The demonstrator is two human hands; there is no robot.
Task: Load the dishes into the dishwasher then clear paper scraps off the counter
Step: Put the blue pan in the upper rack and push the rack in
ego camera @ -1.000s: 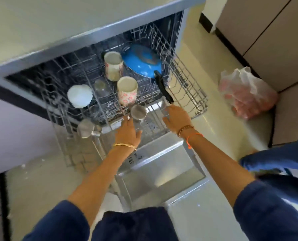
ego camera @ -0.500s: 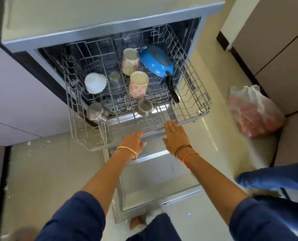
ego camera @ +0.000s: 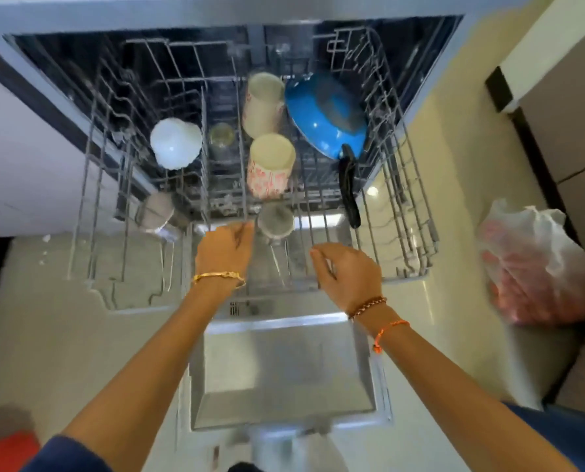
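Observation:
The dishwasher's wire rack (ego camera: 417,274) is pulled out over the open door (ego camera: 284,369). It holds a blue pan (ego camera: 321,114) with a black handle, two floral mugs (ego camera: 270,165) (ego camera: 262,100), a white bowl (ego camera: 175,143), a small glass (ego camera: 221,137) and two steel cups (ego camera: 275,219) (ego camera: 156,212). My left hand (ego camera: 224,248) is over the rack's front, just left of the nearer steel cup, its fingers bent down among the wires and blurred. My right hand (ego camera: 349,270) hovers over the front wires with relaxed fingers, holding nothing.
A pink-and-white plastic bag (ego camera: 536,264) lies on the floor to the right, against tall cabinets (ego camera: 574,97). The counter edge (ego camera: 216,8) runs along the top. A red object (ego camera: 5,451) sits at the bottom left. Small white scraps (ego camera: 46,238) lie on the floor at left.
Both hands have moved from flat against the rack's front edge to over its front wires. The view has swung to face the dishwasher more squarely.

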